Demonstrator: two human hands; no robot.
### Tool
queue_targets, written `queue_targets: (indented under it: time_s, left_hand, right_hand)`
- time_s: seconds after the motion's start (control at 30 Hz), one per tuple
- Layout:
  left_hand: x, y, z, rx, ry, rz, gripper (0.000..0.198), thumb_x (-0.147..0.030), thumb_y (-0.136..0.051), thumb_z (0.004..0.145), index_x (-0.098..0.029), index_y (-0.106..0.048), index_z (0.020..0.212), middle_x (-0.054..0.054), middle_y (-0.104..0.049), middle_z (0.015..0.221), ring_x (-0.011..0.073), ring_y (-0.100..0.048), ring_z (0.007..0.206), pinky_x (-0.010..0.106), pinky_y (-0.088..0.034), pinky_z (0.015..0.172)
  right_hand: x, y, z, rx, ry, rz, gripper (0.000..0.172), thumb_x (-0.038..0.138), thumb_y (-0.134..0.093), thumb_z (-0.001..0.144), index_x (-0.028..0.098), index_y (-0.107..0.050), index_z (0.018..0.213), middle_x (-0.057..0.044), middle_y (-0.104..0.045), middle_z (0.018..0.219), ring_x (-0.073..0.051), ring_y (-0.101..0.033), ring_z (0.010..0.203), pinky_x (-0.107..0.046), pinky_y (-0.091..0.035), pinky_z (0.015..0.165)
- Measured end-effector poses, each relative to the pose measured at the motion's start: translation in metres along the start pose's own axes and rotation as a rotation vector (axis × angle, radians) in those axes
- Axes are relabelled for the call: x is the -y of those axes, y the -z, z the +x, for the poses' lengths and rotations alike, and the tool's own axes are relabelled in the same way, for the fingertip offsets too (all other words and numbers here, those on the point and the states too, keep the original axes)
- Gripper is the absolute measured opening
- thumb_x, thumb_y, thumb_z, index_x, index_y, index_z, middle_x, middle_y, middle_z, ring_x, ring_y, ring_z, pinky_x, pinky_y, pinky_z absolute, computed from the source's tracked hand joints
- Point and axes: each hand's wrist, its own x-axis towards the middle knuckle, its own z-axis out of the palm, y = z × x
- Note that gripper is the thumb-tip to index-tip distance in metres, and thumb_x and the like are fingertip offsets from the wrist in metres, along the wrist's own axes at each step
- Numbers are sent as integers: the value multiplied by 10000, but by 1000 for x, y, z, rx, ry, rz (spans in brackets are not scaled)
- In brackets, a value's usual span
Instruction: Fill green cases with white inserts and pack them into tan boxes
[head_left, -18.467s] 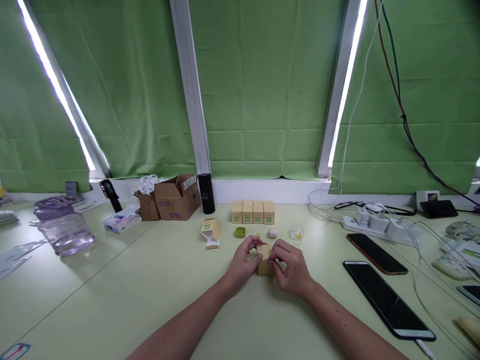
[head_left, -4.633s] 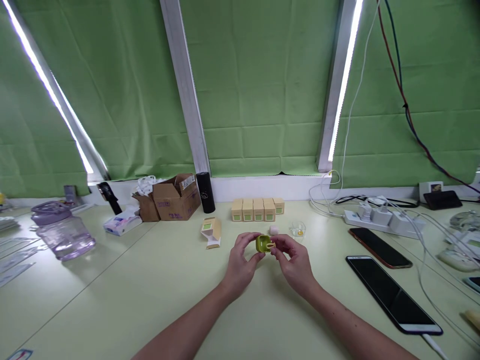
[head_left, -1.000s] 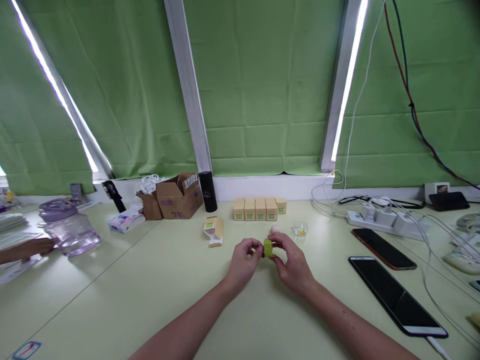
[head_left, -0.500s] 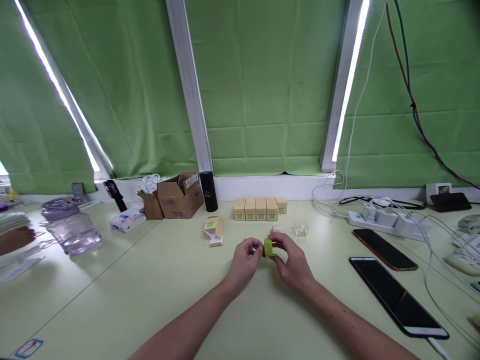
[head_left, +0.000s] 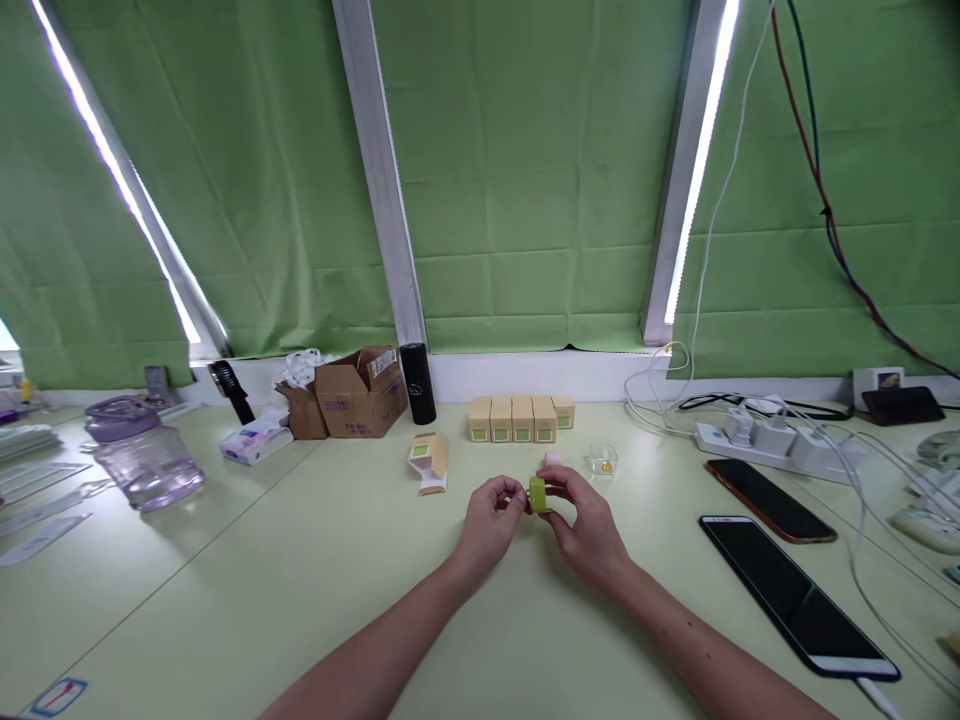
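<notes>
My right hand (head_left: 589, 525) grips a small yellow-green plastic piece (head_left: 537, 495) between thumb and fingers, a little above the table. Close against its left side, my left hand (head_left: 489, 520) is closed in a pinch; its fingertips hide whatever they hold, and only a tiny bit shows between them and the green piece. Just behind the right fingers lies a small pale pink-white block (head_left: 553, 458). Beside that stands a small clear plastic container (head_left: 601, 459) with something yellow in it. An opened cardboard box (head_left: 428, 463) with a green label lies left of my hands.
Several small tan boxes (head_left: 512, 419) stand in a row behind my hands. A brown carton (head_left: 360, 392), a black cylinder (head_left: 418, 384), a tissue pack (head_left: 256, 440) and a purple-lidded jug (head_left: 144, 455) are leftward. Two phones (head_left: 799, 595), a power strip (head_left: 780, 445) and cables lie rightward.
Both hands and the green piece hold nearly the same position. A brown shape at the far left edge of the table is gone from view.
</notes>
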Motion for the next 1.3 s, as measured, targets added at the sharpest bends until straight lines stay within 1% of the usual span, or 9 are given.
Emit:
queue_targets:
  time_s: [0.2,0.5,0.67,0.83,0.97,1.07,1.13,1.2,1.3]
  left_hand:
    - [1,0,0,-15,3,-5,221,-382,-669,851,-175,-623,787,33,-662,776,176,-647,758,298,-514,747]
    - [0,-1,1,-20,14,-14,239,-406,-677,841,-180,-616,787,33,-677,765,179,-661,753,294,-514,738]
    - [0,-1,1,-27,18,-18,237,-407,-668,852,-185,-613,794,38,-695,768,183,-677,760,291,-515,737]
    - [0,0,1,-46,3,-21,242,-412,-675,850,-191,-604,781,29,-698,758,186,-689,757,285,-513,721]
    - [1,1,2,-54,0,-32,231,-401,-679,850,-189,-614,784,28,-707,764,189,-699,765,285,-512,719]
    - [1,2,2,-60,3,-45,232,-403,-683,850,-187,-621,792,30,-716,759,191,-700,762,291,-513,725]
    - [2,4,2,-71,9,-41,246,-426,-674,861,-187,-633,823,39,-732,775,202,-706,784,303,-510,743]
    - [2,6,2,-96,10,-26,265,-448,-658,876,-184,-653,900,57,-751,824,220,-718,845,320,-505,779]
    - [3,11,2,-141,-28,42,276,-426,-648,897,-184,-677,1027,95,-755,982,235,-718,945,344,-495,841]
  right_hand:
    - [1,1,0,-4,3,-2,439,70,-552,859,253,-567,1257,-81,-664,1199,-236,-708,1035,-457,-651,932]
    - [1,1,2,-12,18,-1,414,90,-553,876,254,-572,1256,-80,-668,1188,-233,-719,1000,-449,-659,909]
    - [2,1,2,-14,18,10,407,102,-554,888,256,-567,1265,-80,-668,1181,-233,-718,1012,-451,-658,915]
    - [2,1,2,-33,14,12,395,115,-556,895,254,-574,1264,-86,-666,1186,-237,-720,1014,-439,-669,881]
    - [2,0,2,-37,11,18,405,114,-550,898,255,-566,1277,-85,-657,1203,-233,-710,1031,-459,-654,925]
    - [3,1,2,-32,9,12,424,110,-546,900,257,-552,1298,-92,-648,1218,-235,-700,1031,-476,-648,930]
    - [3,1,2,-40,23,-7,434,114,-545,902,258,-548,1311,-100,-643,1240,-245,-689,1050,-480,-651,915]
    - [3,2,3,-57,43,-37,439,122,-546,906,260,-547,1322,-109,-634,1274,-259,-671,1088,-473,-656,887]
    - [3,4,3,-72,67,-96,455,129,-541,916,273,-536,1348,-116,-620,1313,-278,-647,1141,-459,-661,844]
